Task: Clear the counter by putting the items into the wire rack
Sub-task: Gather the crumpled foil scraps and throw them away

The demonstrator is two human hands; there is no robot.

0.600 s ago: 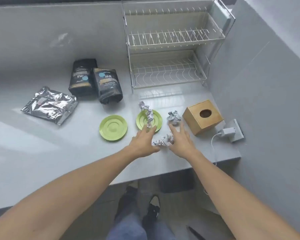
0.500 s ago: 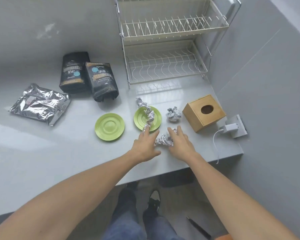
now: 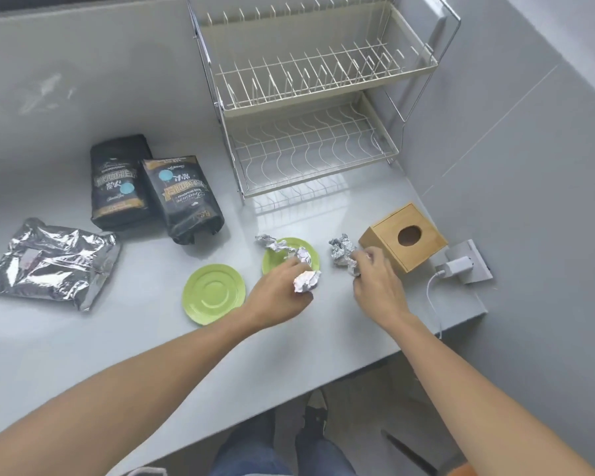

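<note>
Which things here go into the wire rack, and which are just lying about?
For the job: foil ball in the left hand; foil wad at the right hand; twisted foil; two green saucers; two black bags; silver pouch; wire rack.

Lying about, probably: wooden tissue box; charger.

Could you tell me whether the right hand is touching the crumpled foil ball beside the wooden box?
Touching. The head view shows the right hand with its fingertips closed onto the near edge of the foil ball, no counter visible between them.
</note>
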